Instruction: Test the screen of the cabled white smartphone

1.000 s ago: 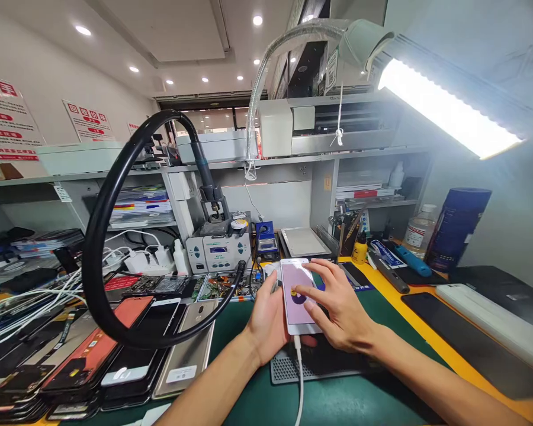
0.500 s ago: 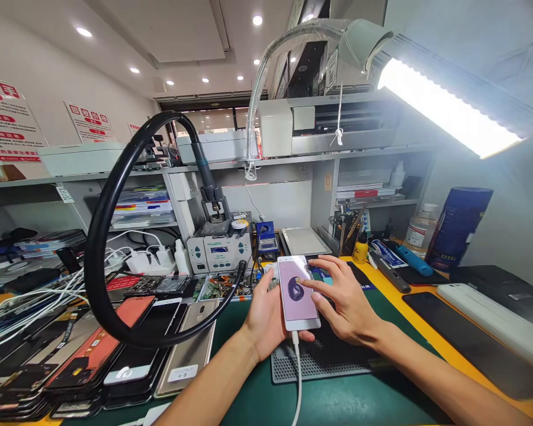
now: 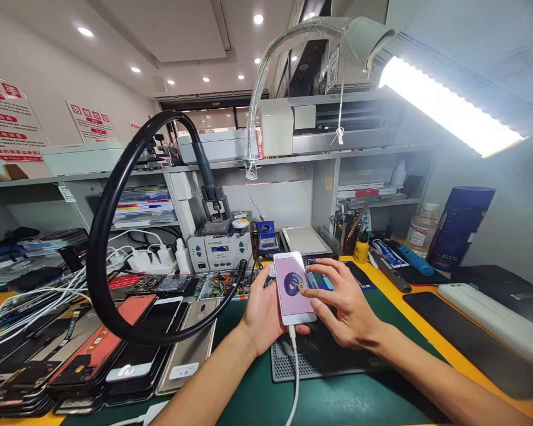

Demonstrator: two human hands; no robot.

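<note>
A white smartphone (image 3: 295,289) rests in my left hand (image 3: 263,313), whose thumb runs along its left edge while the fingers pass behind it. Its lit screen is pinkish with a dark round picture in the middle. A white charging cable (image 3: 295,373) is plugged into the phone's bottom end and trails toward me. My right hand (image 3: 344,305) hovers over the phone's right side with fingers spread; the index fingertip is at the screen, near the round picture. Nothing is held in that hand. Below both hands lies a grey perforated mat (image 3: 293,368) on a green work mat (image 3: 337,402).
To the left lie stacks of phones and phone parts (image 3: 142,343), crossed by a thick black hose (image 3: 98,236) from a rework station (image 3: 220,251). A parts tray (image 3: 224,285) sits behind my left hand. Tools and bottles (image 3: 421,228) stand right, under a bright lamp (image 3: 448,106).
The phone has shifted slightly left and up. My right index fingertip has moved lower on the screen, and the round picture looks turned, with a light patch now on its right.
</note>
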